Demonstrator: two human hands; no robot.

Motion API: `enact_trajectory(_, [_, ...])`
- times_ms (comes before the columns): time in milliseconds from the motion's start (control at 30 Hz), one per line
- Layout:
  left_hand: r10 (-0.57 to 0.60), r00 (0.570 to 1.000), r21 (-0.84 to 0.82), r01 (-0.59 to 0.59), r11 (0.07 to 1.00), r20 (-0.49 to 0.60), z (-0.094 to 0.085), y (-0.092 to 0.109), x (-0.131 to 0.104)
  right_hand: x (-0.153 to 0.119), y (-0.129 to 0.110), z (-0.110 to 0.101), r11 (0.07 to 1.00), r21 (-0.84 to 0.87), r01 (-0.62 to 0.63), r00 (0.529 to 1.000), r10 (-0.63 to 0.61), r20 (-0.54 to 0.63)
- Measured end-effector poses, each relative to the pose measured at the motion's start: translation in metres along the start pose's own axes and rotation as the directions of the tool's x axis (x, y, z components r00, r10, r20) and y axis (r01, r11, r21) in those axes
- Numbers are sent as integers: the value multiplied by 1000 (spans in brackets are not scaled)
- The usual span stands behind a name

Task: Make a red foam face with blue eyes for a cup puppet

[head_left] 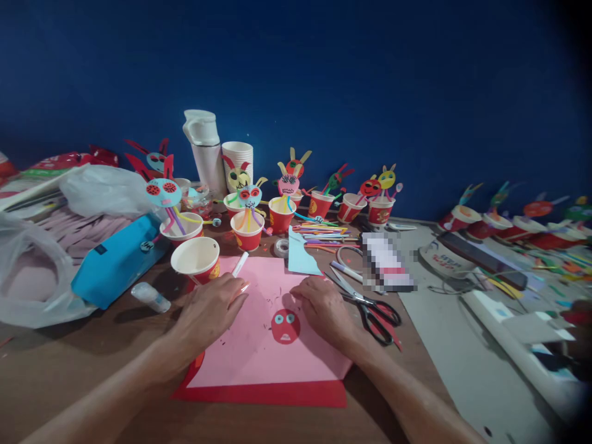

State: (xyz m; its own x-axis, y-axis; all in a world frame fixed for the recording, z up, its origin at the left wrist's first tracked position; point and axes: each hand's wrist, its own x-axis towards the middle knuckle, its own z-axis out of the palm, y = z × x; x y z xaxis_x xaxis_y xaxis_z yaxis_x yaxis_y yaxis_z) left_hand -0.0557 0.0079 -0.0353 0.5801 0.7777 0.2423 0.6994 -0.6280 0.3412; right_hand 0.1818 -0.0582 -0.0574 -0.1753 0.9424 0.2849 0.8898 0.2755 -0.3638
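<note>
A red paper face (285, 326) lies on the pink sheet (259, 351) between both hands. The left hand (210, 314) and right hand (324, 308) rest flat, gripping nothing. The nearest cup (197, 259) looks empty; farther cups' (247, 229) contents blur.

Both hands rest on a paper sheet (259, 351): left hand (210, 314) before a cup (197, 259), right hand (324, 308) left of the scissors (370, 305), a paper face (285, 325) between them.

Showing two bare forearms — no sleeves, no watch, no rings in view; left hand (210, 311) and right hand (324, 308) wearing no gloves.
</note>
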Motion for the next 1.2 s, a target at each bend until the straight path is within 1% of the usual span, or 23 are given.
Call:
enact_trajectory(100, [-33,997,131,24,991,69,2,0,-1,0,-3,-1,995,-103,19,999,-16,30])
enact_trajectory(167, [-26,995,162,9,987,100,4,0,-2,-1,-5,0,988,-152,40,998,-33,46])
enact_trajectory(267, [50,993,101,-61,993,109,7,3,-3,-1,-5,1,984,-165,63,997,-56,48])
enact_trajectory(400, [132,985,-1,-133,991,107,9,12,-5,-1,-2,2,990,-122,72,997,-69,23])
enact_trajectory(533, [172,985,-38,-171,985,23,2,15,-3,0,2,1,995,-73,60,998,-61,-12])
enact_trajectory(667, [184,977,-76,-193,978,-108,-5,7,1,1,3,1,997,-68,49,998,-52,-40])
enact_trajectory(767, [204,956,-121,-232,965,-209,-6,1,2,1,5,2,996,-74,40,995,-46,-85])
enact_trajectory(833, [206,945,-146,-247,958,-253,-5,0,1,1,8,2,996,-87,25,992,-35,-119])
enact_trajectory(900, [184,940,-176,-241,954,-287,-5,1,0,1,13,2,995,-103,18,987,-34,-156])
enact_trajectory(1067, [75,950,-243,-153,958,-302,-10,5,1,3,26,-6,991,-132,-4,974,-26,-226])
enact_trajectory(1200, [29,974,-235,-83,968,-226,-12,6,1,6,40,-20,987,-144,-67,950,19,-312])
